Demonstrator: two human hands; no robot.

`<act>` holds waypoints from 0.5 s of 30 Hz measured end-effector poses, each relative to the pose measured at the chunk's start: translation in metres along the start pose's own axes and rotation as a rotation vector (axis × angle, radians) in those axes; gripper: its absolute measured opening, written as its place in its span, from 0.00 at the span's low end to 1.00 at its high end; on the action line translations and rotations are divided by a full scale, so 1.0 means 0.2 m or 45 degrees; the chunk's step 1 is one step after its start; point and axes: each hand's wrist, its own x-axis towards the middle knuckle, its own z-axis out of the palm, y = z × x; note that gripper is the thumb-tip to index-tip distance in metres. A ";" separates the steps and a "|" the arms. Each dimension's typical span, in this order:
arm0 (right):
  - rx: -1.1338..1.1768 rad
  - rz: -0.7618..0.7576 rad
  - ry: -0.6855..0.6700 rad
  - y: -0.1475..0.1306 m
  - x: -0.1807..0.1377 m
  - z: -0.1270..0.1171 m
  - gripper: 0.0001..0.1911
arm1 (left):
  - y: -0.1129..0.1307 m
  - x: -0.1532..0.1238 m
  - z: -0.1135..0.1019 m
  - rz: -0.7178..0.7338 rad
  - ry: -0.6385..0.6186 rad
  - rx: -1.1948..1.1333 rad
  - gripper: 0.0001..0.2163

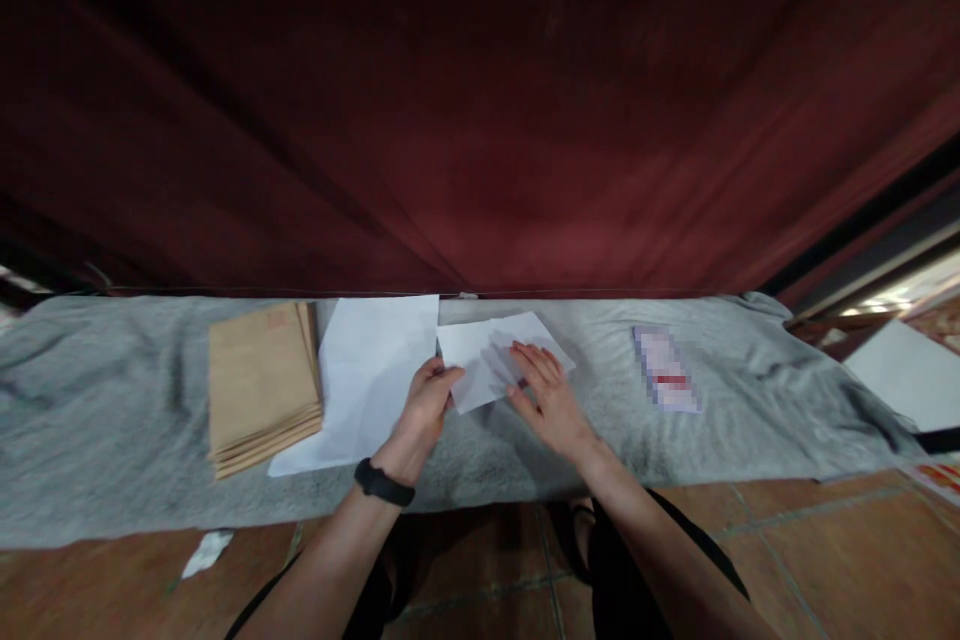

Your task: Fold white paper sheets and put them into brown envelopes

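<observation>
My left hand (431, 392) grips the left edge of a folded white sheet of paper (471, 350) between thumb and fingers. The sheet has a crease or overlap near its middle, and it lies low over the grey cloth. My right hand (545, 392) rests on the sheet's right part with its fingers stretched out. Larger white paper sheets (375, 370) lie just left of my left hand. Beyond them is a stack of brown paper envelopes (262, 380), with small red print near one top corner.
Grey cloth (742, 380) covers the long work surface, against a dark red fabric panel (495, 170). A blurred-out purple and white packet (667, 370) lies to the right. A white board or sheet (911, 375) sits at far right. A paper scrap (207, 553) is on the tiled floor.
</observation>
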 end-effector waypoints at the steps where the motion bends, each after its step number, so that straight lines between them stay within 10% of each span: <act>1: -0.002 -0.075 -0.047 -0.03 0.00 -0.02 0.32 | 0.00 -0.02 0.01 -0.007 -0.008 -0.037 0.15; 12: 0.083 -0.158 -0.173 0.06 -0.04 0.03 0.34 | -0.14 -0.21 0.06 -0.282 -0.313 -0.221 0.09; 15: 0.187 -0.129 -0.210 0.12 -0.07 -0.01 0.36 | -0.09 -0.32 0.00 -0.471 -0.677 -0.121 0.12</act>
